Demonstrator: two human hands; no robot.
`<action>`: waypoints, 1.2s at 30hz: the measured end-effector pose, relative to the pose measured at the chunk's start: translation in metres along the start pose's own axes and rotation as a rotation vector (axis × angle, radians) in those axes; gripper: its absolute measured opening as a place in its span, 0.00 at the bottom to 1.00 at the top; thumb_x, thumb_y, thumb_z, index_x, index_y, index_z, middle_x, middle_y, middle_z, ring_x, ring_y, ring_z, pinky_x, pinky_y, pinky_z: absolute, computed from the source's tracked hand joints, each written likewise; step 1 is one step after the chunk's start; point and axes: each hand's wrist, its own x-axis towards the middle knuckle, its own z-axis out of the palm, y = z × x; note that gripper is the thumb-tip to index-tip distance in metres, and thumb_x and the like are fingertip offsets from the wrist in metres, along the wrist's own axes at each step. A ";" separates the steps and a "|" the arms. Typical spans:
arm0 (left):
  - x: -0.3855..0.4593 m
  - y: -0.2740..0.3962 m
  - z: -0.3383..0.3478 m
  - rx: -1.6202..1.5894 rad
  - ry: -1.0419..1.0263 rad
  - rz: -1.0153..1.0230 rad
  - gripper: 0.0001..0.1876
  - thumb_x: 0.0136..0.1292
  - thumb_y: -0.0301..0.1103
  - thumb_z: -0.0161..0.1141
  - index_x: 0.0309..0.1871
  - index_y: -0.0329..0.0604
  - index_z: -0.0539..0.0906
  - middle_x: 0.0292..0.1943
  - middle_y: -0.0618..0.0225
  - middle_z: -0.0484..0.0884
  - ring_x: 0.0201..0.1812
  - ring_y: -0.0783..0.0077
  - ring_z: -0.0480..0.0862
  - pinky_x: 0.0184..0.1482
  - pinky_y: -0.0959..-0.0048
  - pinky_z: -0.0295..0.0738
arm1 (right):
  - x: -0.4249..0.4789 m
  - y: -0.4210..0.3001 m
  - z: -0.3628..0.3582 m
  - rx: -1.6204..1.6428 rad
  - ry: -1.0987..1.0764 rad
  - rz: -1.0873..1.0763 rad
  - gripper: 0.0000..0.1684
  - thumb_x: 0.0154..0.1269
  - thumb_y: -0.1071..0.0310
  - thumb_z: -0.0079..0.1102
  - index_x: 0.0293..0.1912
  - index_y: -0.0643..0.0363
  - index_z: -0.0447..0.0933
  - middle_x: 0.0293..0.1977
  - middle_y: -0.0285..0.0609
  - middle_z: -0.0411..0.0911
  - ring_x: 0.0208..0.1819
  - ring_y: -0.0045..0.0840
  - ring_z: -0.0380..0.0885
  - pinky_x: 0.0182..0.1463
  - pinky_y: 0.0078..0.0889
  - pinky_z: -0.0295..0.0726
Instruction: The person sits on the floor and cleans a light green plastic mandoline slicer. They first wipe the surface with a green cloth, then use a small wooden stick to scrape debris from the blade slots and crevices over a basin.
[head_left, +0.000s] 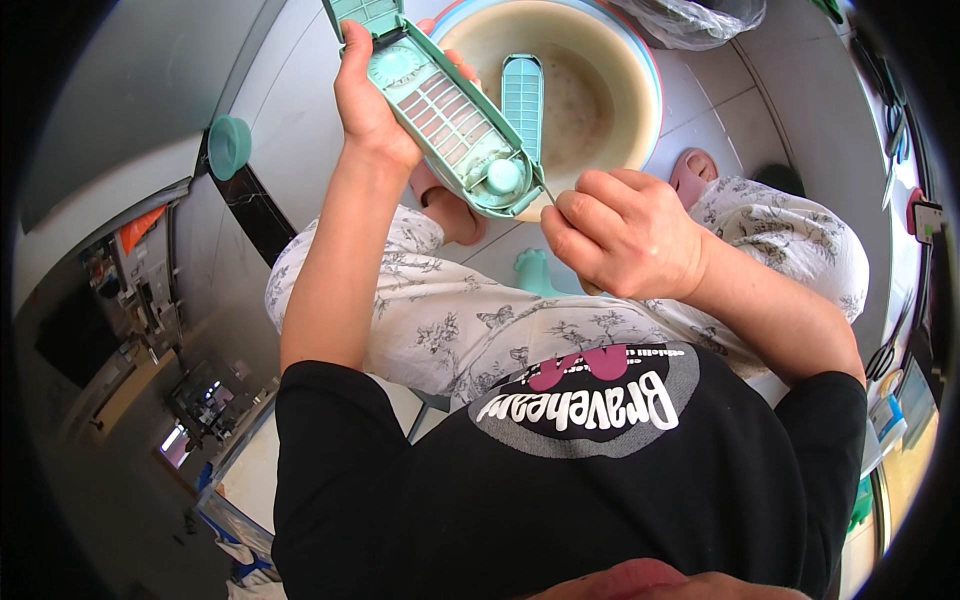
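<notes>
My left hand (367, 97) grips a long mint-green plastic housing (450, 124) with a see-through grid in its middle. A hinged gridded flap (367, 13) stands open at its far end, and a round knob (503, 175) sits at its near end. Dark residue shows around the knob. My right hand (622, 232) is closed on a thin dark rod (550, 195), whose tip meets the housing's near corner. Most of that rod is hidden in the fist. Beyond lies a smaller mint-green grid panel (523, 97) in a beige basin (637, 97); its lower end is covered by the housing.
The basin, with cloudy brownish liquid, stands on the tiled floor (697, 112) between pink slippers (694, 176). A clear plastic bag (694, 22) is behind it. A small green bowl (229, 146) sits at left. Scissors (892, 127) are at the right edge.
</notes>
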 end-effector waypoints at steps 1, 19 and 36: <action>0.001 0.000 0.000 0.009 0.007 -0.004 0.43 0.68 0.71 0.43 0.64 0.35 0.66 0.40 0.45 0.81 0.44 0.48 0.81 0.47 0.50 0.79 | 0.002 0.001 -0.002 0.006 0.034 0.017 0.26 0.36 0.67 0.58 0.40 0.67 0.78 0.30 0.41 0.73 0.28 0.28 0.75 0.22 0.28 0.74; 0.001 -0.002 -0.013 -0.124 -0.143 -0.072 0.46 0.67 0.73 0.42 0.68 0.35 0.64 0.43 0.49 0.80 0.45 0.51 0.79 0.53 0.48 0.74 | -0.002 0.001 -0.004 0.318 0.059 0.204 0.21 0.40 0.77 0.66 0.40 0.63 0.78 0.31 0.41 0.75 0.27 0.31 0.75 0.23 0.32 0.74; -0.001 -0.002 -0.002 -0.020 -0.027 0.010 0.44 0.69 0.72 0.39 0.65 0.33 0.65 0.42 0.47 0.80 0.45 0.48 0.80 0.50 0.49 0.76 | 0.003 -0.007 0.002 -0.099 0.062 0.016 0.17 0.38 0.68 0.59 0.33 0.63 0.77 0.25 0.34 0.70 0.28 0.23 0.73 0.22 0.22 0.69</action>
